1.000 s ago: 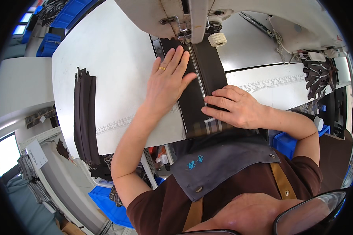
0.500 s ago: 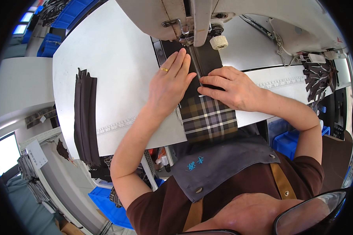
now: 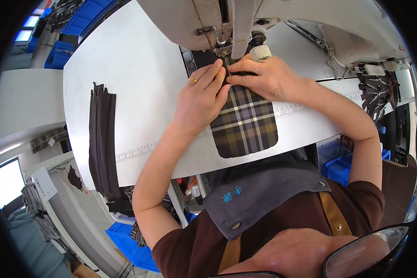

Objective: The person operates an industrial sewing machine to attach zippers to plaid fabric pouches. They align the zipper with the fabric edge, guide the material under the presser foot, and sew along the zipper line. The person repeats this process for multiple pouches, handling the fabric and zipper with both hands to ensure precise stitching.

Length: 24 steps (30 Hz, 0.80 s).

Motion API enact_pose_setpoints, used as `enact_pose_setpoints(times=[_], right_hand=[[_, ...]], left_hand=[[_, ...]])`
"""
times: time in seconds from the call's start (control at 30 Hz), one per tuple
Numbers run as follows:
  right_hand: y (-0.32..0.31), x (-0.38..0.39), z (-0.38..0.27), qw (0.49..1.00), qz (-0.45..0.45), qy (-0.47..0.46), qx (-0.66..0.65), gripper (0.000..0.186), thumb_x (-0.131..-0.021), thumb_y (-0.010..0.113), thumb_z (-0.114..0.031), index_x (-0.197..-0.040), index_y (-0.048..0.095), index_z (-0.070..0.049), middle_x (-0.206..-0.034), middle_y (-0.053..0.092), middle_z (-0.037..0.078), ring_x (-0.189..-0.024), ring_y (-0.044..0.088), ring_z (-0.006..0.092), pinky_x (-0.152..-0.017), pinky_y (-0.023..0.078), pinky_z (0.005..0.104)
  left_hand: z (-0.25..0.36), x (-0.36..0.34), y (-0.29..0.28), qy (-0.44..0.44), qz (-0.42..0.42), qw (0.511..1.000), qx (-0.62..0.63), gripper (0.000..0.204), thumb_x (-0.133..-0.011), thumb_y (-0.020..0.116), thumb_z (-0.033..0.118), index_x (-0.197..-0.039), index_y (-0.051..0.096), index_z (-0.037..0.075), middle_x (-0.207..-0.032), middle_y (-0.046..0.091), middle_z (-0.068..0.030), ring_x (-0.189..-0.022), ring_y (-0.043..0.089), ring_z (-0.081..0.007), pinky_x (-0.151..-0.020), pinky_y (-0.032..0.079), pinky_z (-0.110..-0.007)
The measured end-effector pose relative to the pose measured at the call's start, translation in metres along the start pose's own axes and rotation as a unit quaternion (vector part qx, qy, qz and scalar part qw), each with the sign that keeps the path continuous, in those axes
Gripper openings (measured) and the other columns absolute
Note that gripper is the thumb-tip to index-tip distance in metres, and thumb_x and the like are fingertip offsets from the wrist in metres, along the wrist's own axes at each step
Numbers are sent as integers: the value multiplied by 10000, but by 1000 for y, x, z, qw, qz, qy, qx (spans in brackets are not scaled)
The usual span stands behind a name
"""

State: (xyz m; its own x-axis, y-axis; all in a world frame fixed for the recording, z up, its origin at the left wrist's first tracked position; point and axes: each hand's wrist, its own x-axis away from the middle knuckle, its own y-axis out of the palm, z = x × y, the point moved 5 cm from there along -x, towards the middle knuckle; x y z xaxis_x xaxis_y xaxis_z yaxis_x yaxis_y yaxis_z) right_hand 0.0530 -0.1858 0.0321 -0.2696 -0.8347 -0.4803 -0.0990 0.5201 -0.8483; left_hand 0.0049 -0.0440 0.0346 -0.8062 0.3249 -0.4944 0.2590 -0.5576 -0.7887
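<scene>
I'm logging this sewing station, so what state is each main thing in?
Sewing machine: running or stopped, cannot tell.
Zipper: partly covered by the hands; open or closed, cannot tell.
Plaid fabric: spread flat, lower corners rounded.
Left hand: palm down, fingers extended.
Right hand: palm down, fingers reaching to the zipper.
Dark strips: laid together, untouched.

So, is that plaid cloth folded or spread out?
Spread out, in the part that shows: the plaid cloth lies flat on the white table, both rounded near corners visible.
</scene>
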Motion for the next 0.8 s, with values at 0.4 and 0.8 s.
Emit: enact_pose_setpoints(times=[0.4, 0.8], right_hand=[[-9, 10, 35, 722, 51, 486, -490, 195, -926, 513, -176, -1016, 610, -34, -699, 625, 48, -473, 501, 76, -447, 396, 186], [0, -17, 18, 988, 130, 88, 1, 145, -834, 611, -174, -952, 653, -100, -755, 593, 66, -703, 592, 227, -588, 473, 335]], left_hand=[[-16, -5, 1, -29, 17, 999, 8, 241, -793, 620, 40, -1032, 647, 21, -1065, 605, -76, -938, 581, -264, -782, 485, -337], [-21, -15, 2, -9, 25, 999, -22, 172, -790, 646, 80, -948, 658, 13, -1025, 639, -77, -843, 611, -261, -758, 488, -337]])
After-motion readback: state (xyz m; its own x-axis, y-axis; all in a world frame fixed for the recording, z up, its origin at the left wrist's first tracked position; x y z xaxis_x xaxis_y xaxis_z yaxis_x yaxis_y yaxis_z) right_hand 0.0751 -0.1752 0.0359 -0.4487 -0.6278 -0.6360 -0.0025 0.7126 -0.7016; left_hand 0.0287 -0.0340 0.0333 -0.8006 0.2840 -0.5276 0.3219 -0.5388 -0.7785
